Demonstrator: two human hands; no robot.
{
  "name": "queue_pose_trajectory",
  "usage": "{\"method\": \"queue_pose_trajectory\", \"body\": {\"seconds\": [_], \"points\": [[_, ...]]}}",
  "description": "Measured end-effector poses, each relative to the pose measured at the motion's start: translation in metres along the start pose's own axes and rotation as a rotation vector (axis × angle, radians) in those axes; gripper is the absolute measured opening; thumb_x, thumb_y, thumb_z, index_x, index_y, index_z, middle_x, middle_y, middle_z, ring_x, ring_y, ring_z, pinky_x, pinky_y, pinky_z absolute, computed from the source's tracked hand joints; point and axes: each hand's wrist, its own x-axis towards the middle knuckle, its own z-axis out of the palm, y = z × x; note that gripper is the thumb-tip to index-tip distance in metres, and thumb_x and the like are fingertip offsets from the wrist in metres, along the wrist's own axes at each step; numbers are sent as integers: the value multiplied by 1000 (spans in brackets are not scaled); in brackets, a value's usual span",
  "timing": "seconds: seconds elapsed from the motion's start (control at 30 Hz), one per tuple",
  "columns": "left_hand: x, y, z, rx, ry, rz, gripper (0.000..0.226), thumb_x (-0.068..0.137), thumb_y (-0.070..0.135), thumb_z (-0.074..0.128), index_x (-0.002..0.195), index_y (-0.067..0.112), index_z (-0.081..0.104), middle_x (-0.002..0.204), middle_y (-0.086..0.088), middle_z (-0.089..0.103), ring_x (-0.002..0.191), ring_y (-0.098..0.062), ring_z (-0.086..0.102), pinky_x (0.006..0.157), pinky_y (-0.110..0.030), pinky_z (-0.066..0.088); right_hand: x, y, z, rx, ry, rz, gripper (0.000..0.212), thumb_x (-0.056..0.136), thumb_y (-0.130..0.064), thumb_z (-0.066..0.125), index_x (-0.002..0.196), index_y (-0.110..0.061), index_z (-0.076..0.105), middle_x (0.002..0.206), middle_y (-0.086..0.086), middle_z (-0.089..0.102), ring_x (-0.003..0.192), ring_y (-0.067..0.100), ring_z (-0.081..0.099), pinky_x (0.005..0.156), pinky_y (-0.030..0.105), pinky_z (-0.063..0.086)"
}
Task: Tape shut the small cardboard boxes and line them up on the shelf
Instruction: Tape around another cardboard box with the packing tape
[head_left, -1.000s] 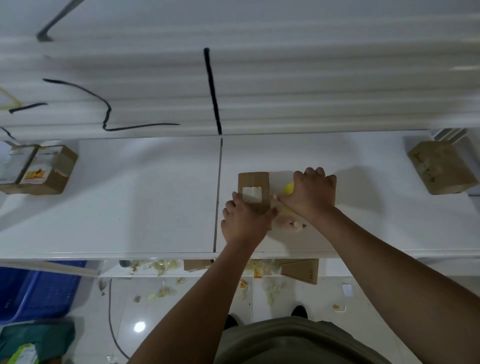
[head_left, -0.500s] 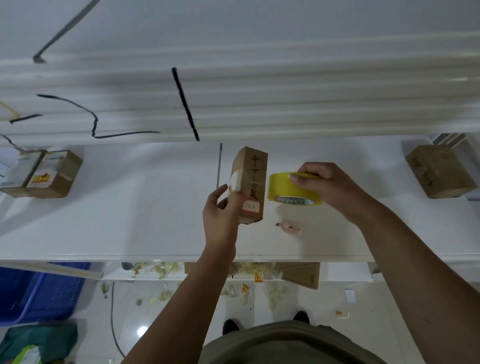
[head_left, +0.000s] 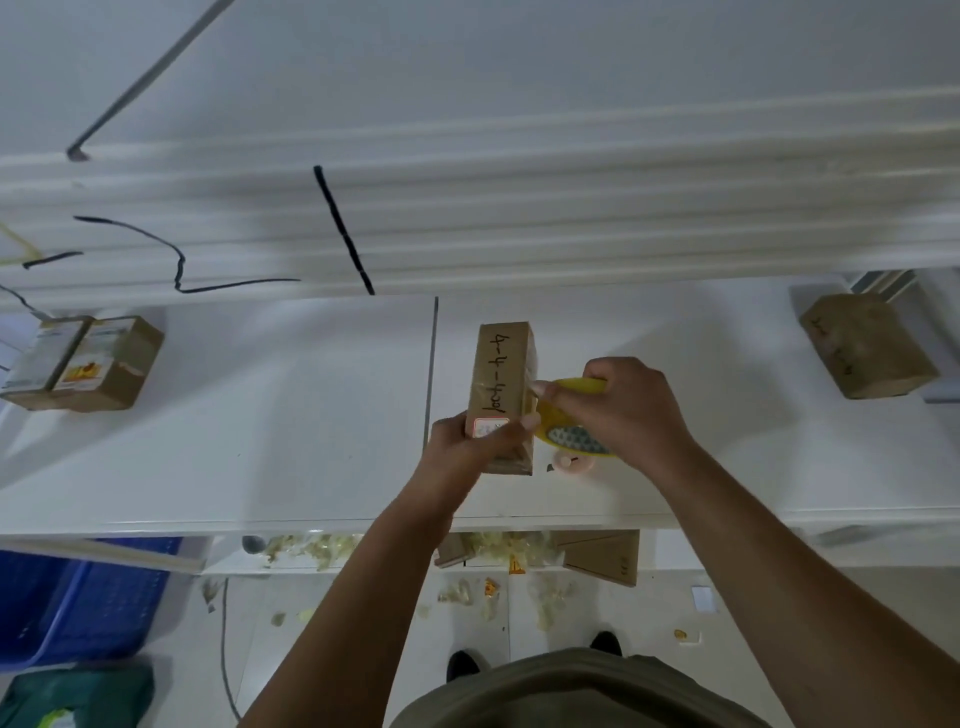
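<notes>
My left hand (head_left: 465, 449) grips the near end of a small brown cardboard box (head_left: 501, 382) with black handwriting, held above the white shelf (head_left: 260, 415). My right hand (head_left: 631, 410) holds a yellow tape roll (head_left: 571, 436) pressed against the box's right side. The box's far end points away from me. Part of the roll is hidden under my right fingers.
Two labelled boxes (head_left: 85, 364) sit side by side at the shelf's far left. Another brown box (head_left: 867, 345) stands at the far right. A small pink object (head_left: 571, 462) lies on the shelf under the roll. Blue crates (head_left: 78, 603) and tape scraps lie on the floor below.
Both hands lifted the box and the tape roll off the shelf. The box was turned lengthwise and the roll moved left until it met the box's right side.
</notes>
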Motion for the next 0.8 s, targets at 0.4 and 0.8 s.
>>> {"method": "queue_pose_trajectory", "body": {"seconds": [0.4,0.8], "points": [[7,-20,-17,-295,504,46,37,91,36,71,116,9,74,98,-14,80,93,-33,80,75,-47,67,3,41,-10,928,-548,-138,45,91,-44,76,110,-3,79,110,18,76,110,25,70,101,36,50],[-7,1,-11,-988,354,-74,39,100,41,66,126,13,74,125,-19,77,105,-38,79,75,-47,65,-8,19,-17,619,-318,-193,47,85,-58,73,57,-25,54,58,-12,47,53,7,55,53,19,44]]}}
